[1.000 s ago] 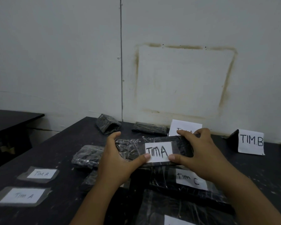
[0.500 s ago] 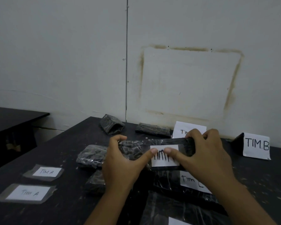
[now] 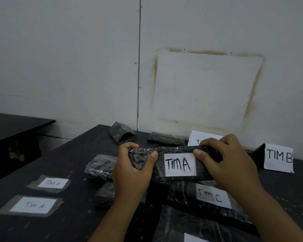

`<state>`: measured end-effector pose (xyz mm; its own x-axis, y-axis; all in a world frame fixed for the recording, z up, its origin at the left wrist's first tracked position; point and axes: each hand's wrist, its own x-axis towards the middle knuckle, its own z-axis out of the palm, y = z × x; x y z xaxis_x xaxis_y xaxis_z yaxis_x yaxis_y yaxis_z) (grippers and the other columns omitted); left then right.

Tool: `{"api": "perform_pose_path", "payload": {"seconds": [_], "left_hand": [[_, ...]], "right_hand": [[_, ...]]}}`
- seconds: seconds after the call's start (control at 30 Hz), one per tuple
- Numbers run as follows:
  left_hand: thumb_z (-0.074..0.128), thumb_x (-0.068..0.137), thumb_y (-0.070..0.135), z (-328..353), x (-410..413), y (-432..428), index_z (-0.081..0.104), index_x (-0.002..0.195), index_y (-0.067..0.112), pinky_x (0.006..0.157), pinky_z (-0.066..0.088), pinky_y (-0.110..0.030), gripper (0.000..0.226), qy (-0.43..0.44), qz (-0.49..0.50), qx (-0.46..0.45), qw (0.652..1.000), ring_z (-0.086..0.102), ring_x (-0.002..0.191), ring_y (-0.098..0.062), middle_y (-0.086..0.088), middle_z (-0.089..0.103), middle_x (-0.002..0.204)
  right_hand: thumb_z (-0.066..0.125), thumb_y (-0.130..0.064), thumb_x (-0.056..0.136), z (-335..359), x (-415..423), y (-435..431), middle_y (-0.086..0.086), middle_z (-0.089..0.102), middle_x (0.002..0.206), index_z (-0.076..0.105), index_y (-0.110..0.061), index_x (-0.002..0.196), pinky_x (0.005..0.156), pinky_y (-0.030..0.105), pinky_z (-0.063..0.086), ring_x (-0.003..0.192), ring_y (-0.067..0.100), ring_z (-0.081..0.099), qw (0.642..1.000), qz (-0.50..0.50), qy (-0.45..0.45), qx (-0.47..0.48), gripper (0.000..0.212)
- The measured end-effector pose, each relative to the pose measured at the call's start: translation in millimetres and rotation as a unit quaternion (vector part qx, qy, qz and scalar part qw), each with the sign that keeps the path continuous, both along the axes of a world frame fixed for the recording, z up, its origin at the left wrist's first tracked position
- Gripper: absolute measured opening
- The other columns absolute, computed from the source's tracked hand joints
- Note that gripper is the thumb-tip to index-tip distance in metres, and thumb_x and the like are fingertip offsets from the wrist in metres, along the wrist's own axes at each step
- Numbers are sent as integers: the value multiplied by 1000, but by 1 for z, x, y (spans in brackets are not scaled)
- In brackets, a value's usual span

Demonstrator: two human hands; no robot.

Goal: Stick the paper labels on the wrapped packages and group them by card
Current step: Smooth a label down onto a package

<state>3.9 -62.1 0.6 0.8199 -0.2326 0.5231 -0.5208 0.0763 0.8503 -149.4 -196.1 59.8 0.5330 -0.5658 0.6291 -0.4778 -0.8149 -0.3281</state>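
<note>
1. Both hands hold one wrapped package [image 3: 178,165] in the air above the counter [image 3: 73,172]. Its long axis runs left-right across the view, and its "TIM A" label [image 3: 180,165] faces the camera.
2. Left hand [image 3: 133,172] clasps the package's left end, thumb on the front face, fingers curled over the top edge.
3. Right hand [image 3: 229,163] clasps the right end, thumb tip just beside the label's right edge.
4. The TIM A card [image 3: 196,138] stands at the wall, straight behind the package and partly hidden by the right hand. The TIM B card [image 3: 278,158] stands further right.
5. Judgement: label looks stuck, so the next move is forward, away from the body, toward the TIM A card. Both hands sit about equally near it.
6. Two packages already lie by the wall left of that card: a chunky one [image 3: 122,133] and a flat one [image 3: 166,138]. Open counter between them and the held package looks enough for a set-down.
7. Below the hands lie more packages, one labelled "Tim C" [image 3: 212,196]; keep the lift clear of them.
8. Two loose taped labels reading "Tim A" [image 3: 33,205] [image 3: 51,183] lie far left, well apart from the hands.
</note>
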Motion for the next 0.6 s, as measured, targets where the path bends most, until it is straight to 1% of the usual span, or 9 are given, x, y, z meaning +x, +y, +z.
{"api": "perform_pose_path", "payload": {"seconds": [0.03, 0.1, 0.2, 0.23, 0.3, 0.4, 0.47, 0.53, 0.6], "left_hand": [[65, 66, 58, -1, 0, 0, 47, 97, 36, 68, 54, -35, 42, 4, -10, -1, 1000, 60, 76, -3, 12, 62, 91], [59, 67, 64, -1, 1, -1, 46, 101, 39, 70, 53, -34, 44, 15, -29, 5, 999, 59, 80, -1, 13, 61, 99], [62, 49, 81, 0, 1, 1, 41, 107, 50, 74, 52, -31, 69, 36, -60, 44, 997, 59, 92, -2, 17, 58, 108], [67, 40, 83, 0, 2, 2, 39, 109, 52, 80, 52, -35, 80, 42, -67, 64, 995, 58, 99, -8, 15, 57, 114], [71, 26, 83, 0, 4, 3, 36, 115, 50, 87, 51, -42, 101, 48, -69, 102, 991, 56, 107, -17, 10, 54, 124], [68, 26, 83, 2, 7, 5, 36, 115, 49, 89, 50, -42, 101, 40, -62, 115, 991, 53, 110, -17, 11, 51, 126], [68, 34, 79, 1, 8, 5, 37, 115, 47, 88, 48, -37, 92, 26, -67, 106, 992, 52, 109, -15, 14, 51, 122], [72, 45, 72, 0, 9, 5, 40, 113, 46, 85, 46, -33, 79, 18, -67, 86, 994, 53, 107, -12, 20, 52, 115], [74, 55, 62, -1, 11, 4, 43, 111, 45, 85, 48, -35, 66, 14, -57, 69, 996, 56, 104, -13, 20, 54, 112]], "right_hand": [[42, -66, 73, 1, -1, -1, -11, 39, 88, 63, -42, 97, 54, 21, 31, 82, 11, 47, 1000, 5, 5, 0, 39], [35, -72, 73, 2, -3, -2, -14, 37, 88, 60, -45, 97, 54, 19, 31, 83, 10, 47, 1000, 14, 9, 5, 44], [24, -92, 55, 0, -3, 0, -13, 33, 91, 51, -47, 105, 58, 23, 38, 88, 8, 42, 998, -13, 68, -8, 73], [23, -95, 48, -1, -2, 0, -12, 32, 93, 49, -46, 110, 61, 25, 41, 90, 8, 39, 994, -24, 100, -20, 84], [26, -95, 43, -2, -2, -1, -10, 32, 98, 47, -45, 118, 71, 30, 46, 95, 9, 38, 991, -21, 135, -13, 93], [38, -86, 51, 1, -5, -6, -11, 34, 100, 47, -45, 125, 80, 35, 48, 98, 10, 41, 990, 36, 135, 38, 85], [48, -75, 62, 1, -8, -12, -13, 34, 98, 46, -44, 128, 77, 30, 45, 95, 10, 42, 987, 64, 136, 49, 73], [52, -65, 71, 1, -9, -15, -12, 34, 97, 45, -42, 131, 73, 26, 40, 92, 10, 42, 987, 80, 131, 46, 64], [52, -58, 78, 0, -9, -15, -11, 34, 98, 44, -40, 132, 73, 27, 40, 91, 11, 43, 988, 84, 124, 42, 58]]}}
